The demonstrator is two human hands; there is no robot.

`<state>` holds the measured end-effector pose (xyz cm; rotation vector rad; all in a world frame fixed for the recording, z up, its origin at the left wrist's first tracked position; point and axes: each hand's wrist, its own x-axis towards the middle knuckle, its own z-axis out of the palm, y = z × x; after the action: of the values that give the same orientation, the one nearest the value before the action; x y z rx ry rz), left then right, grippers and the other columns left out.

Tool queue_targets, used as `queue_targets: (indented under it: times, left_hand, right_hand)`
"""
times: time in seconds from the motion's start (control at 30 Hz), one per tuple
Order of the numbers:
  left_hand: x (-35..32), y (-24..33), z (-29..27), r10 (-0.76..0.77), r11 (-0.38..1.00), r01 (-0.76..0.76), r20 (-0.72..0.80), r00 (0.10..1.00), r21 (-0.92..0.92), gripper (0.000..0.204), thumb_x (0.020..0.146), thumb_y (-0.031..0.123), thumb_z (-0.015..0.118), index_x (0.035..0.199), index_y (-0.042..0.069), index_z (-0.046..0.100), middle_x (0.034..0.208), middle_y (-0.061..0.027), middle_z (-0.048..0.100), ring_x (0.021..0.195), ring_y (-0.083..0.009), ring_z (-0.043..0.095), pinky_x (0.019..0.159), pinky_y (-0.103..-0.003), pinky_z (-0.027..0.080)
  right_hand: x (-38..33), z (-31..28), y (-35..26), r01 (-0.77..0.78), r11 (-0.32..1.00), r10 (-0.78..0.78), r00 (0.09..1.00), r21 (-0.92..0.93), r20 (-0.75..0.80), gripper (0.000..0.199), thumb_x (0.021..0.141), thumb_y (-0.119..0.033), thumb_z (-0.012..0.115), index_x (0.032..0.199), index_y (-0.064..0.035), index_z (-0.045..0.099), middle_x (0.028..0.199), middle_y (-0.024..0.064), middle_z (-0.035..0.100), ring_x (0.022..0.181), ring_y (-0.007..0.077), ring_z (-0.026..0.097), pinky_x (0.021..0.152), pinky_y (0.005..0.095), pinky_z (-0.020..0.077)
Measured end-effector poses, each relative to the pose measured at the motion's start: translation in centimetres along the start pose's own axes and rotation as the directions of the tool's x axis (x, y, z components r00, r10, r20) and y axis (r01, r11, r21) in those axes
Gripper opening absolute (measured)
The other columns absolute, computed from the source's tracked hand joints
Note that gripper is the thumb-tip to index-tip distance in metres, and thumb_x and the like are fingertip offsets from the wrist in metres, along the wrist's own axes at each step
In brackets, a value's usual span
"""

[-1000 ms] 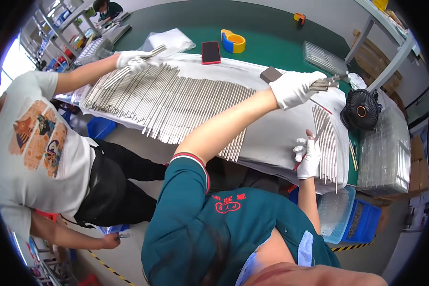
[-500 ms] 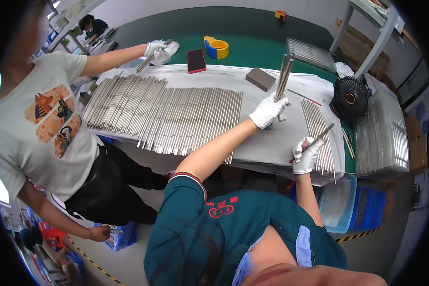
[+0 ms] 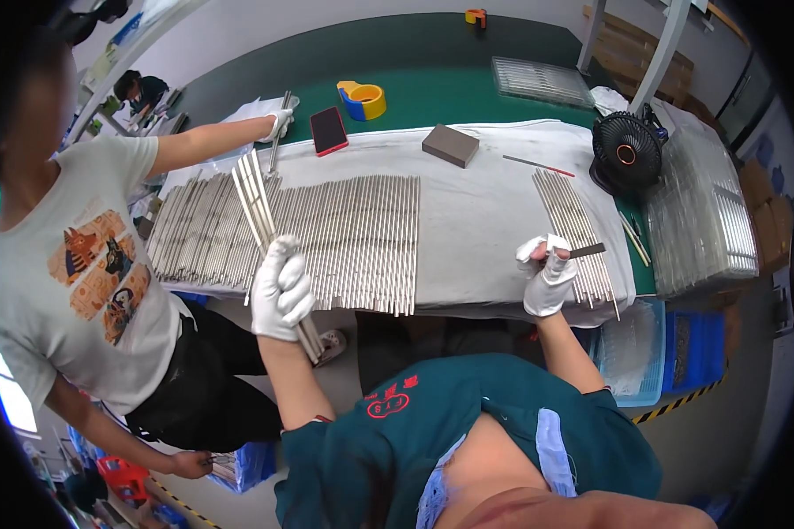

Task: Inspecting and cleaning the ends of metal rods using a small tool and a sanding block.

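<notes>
At the far edge of the bench (image 3: 468, 220), left of the middle, lies a phone (image 3: 328, 130) with a dark screen and a red rim, flat on the white cloth. Beside it, on the green mat, stands a tape dispenser (image 3: 363, 99), yellow and blue. On the right end I see stacked clear plastic trays (image 3: 706, 220), and more at the far edge (image 3: 541, 81).

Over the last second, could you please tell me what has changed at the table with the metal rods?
The left hand has swung from the table's far right side to the near left edge and now grips a bundle of metal rods. The right hand stays near the small rod row, pinching a small dark strip. The co-worker's gloved hand remains at the far edge. The big rod row, fan and grey block stayed put.
</notes>
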<state>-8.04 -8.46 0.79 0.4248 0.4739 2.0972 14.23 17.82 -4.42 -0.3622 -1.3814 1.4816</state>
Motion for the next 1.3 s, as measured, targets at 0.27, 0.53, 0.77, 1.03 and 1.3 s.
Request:
queue_targets:
  times: [0.27, 0.53, 0.77, 1.03, 1.3]
  left_hand:
    - [-7.7, 1.3, -3.6, 0.127, 0.949, -0.143, -0.072, 0.989, -0.28, 0.026, 0.101, 0.026, 0.031, 0.105, 0.006, 0.046, 0.061, 0.0038, 0.033, 0.037, -0.0048, 0.027, 0.032, -0.024, 0.037]
    - [-7.2, 1.4, -4.1, 0.166, 0.981, -0.185, -0.249, 0.954, -0.055, 0.02, 0.101, 0.024, 0.033, 0.106, 0.008, 0.044, 0.058, 0.0057, 0.026, 0.038, -0.0042, 0.023, 0.031, -0.024, 0.032]
    - [-5.2, 1.2, -4.6, 0.075, 0.981, -0.122, -0.289, 0.954, -0.148, 0.024, 0.1, 0.024, 0.036, 0.111, 0.005, 0.046, 0.059, 0.006, 0.026, 0.04, -0.0034, 0.026, 0.033, -0.022, 0.035]
    - [-5.0, 1.6, -5.2, 0.097, 0.988, -0.129, -0.302, 0.948, -0.087, 0.024, 0.1, 0.023, 0.035, 0.109, 0.004, 0.047, 0.06, 0.0062, 0.026, 0.041, -0.0033, 0.026, 0.034, -0.022, 0.039]
    - [-3.7, 3.5, -6.7, 0.015, 0.982, -0.071, -0.3, 0.954, -0.176, 0.021, 0.1, 0.022, 0.034, 0.103, 0.006, 0.048, 0.061, 0.0059, 0.032, 0.042, -0.0039, 0.029, 0.037, -0.023, 0.038]
  right_hand:
    - [0.4, 0.2, 4.2, -0.323, 0.879, 0.41, 0.888, -0.351, 0.21, 0.04, 0.096, -0.036, 0.048, 0.098, 0.0027, 0.057, 0.083, 0.0101, 0.064, 0.073, 0.0137, 0.061, 0.067, 0.0268, 0.051]
    - [1.1, -0.1, 2.8, -0.423, 0.892, 0.435, 0.899, -0.159, 0.049, 0.044, 0.097, -0.041, 0.039, 0.1, -0.0001, 0.055, 0.078, 0.0088, 0.064, 0.05, 0.007, 0.05, 0.043, 0.0188, 0.0394]
    - [1.0, -0.3, 2.8, -0.368, 0.914, 0.378, 0.925, -0.17, 0.035, 0.043, 0.098, -0.038, 0.039, 0.113, -0.0006, 0.052, 0.067, 0.0048, 0.061, 0.04, 0.0021, 0.04, 0.035, 0.0159, 0.026]
    - [1.5, 0.3, 3.0, -0.429, 0.888, 0.428, 0.903, -0.163, -0.044, 0.034, 0.097, -0.032, 0.045, 0.105, -0.0006, 0.054, 0.055, -0.0009, 0.045, 0.038, 0.0037, 0.033, 0.035, 0.0188, 0.0241]
    - [1.5, 0.4, 3.1, -0.426, 0.891, 0.422, 0.905, -0.158, -0.06, 0.03, 0.096, -0.028, 0.048, 0.105, 0.0006, 0.055, 0.057, -0.0014, 0.045, 0.045, 0.0043, 0.039, 0.04, 0.0186, 0.0299]
